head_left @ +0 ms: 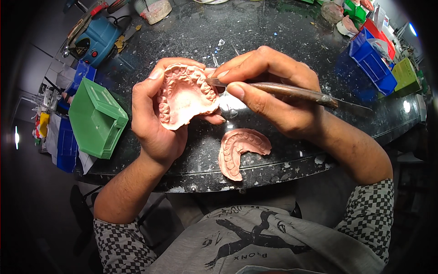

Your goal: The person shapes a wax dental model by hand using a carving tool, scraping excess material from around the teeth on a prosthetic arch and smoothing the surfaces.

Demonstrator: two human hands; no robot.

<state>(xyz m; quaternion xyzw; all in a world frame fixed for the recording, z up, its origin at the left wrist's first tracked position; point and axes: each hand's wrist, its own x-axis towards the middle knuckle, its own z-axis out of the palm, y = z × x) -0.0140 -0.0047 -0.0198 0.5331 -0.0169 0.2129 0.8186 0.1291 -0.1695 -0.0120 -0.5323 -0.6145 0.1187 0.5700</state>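
My left hand is wrapped around a pink plaster dental cast, its row of teeth facing up. In my right hand is a plaster knife with a brown wooden handle, gripped like a pen. Its metal blade points left and meets the cast's right side at the teeth; my fingers partly cover the blade. A second, horseshoe-shaped pink dental cast lies on the dark bench just below my hands, near the front edge, with neither hand on it.
A green plastic bin stands at the left, with a blue machine behind it. Blue bins and a yellow-green box sit at the right. More plaster casts lie at the back. White plaster scraps dot the black bench top.
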